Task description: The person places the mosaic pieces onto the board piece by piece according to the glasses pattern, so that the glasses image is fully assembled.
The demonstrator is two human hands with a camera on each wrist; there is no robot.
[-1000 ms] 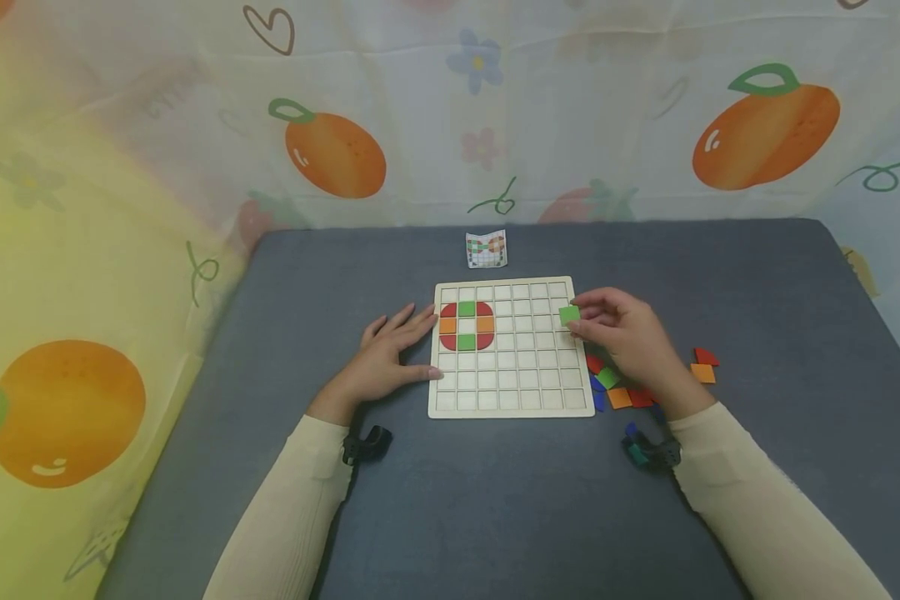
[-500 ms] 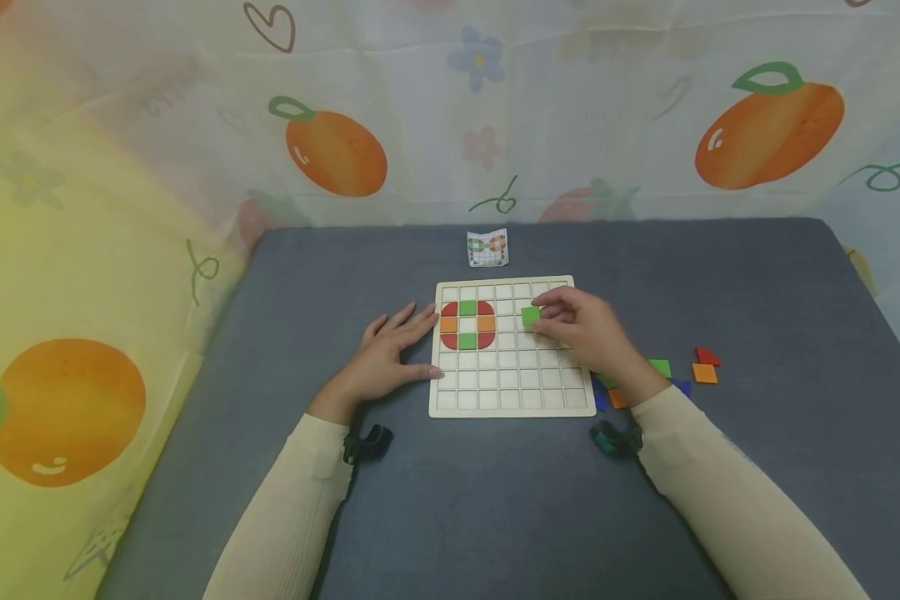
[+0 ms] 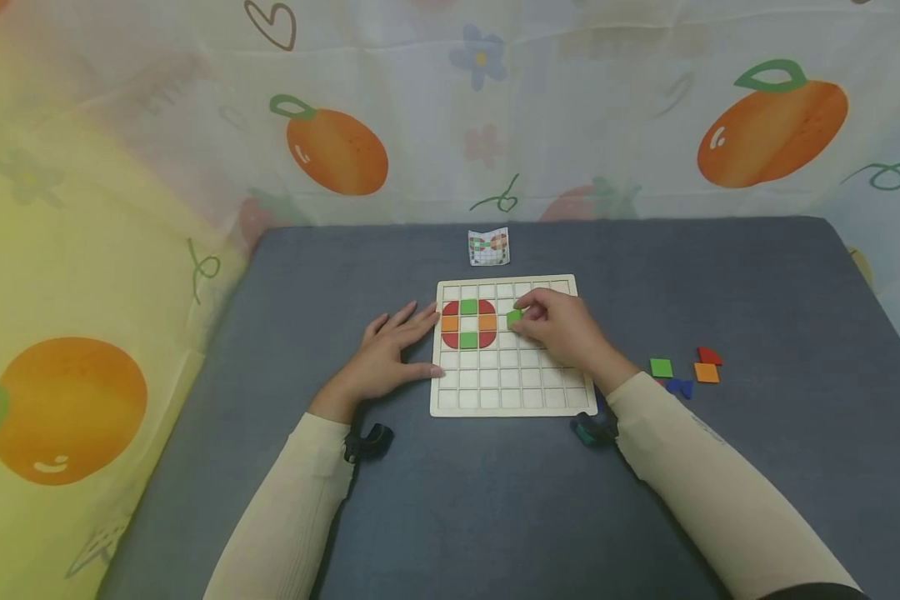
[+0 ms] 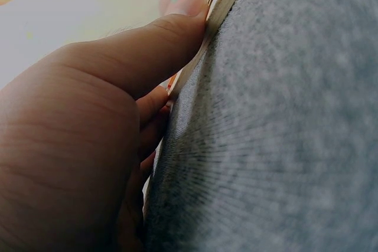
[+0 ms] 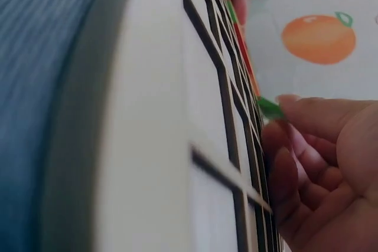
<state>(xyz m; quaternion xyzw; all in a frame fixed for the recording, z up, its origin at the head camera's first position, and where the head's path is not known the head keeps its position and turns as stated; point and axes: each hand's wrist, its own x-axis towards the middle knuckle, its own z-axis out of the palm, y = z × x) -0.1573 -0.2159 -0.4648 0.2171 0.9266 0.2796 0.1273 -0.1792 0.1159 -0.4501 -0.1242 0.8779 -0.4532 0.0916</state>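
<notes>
Spreading under everything: grey table (image 3: 450, 508). Right sleeve (image 3: 712, 475) hides patch of it beside grid board (image 3: 510, 400); left wrist view bares board's thin side, lost from head view. Left hand (image 3: 386, 350) splayed, fingers nearly straight, thumb on rim, nothing gripped. Right hand (image 3: 562, 329) pinches green tile (image 3: 513, 318), thumb against finger. Coloured ring (image 3: 450, 323) on board's left; printed card (image 3: 489, 247) past far edge; loose tiles (image 3: 707, 373) beyond cuff. Pinched tile over board, right of ring, tilted in right wrist view.
</notes>
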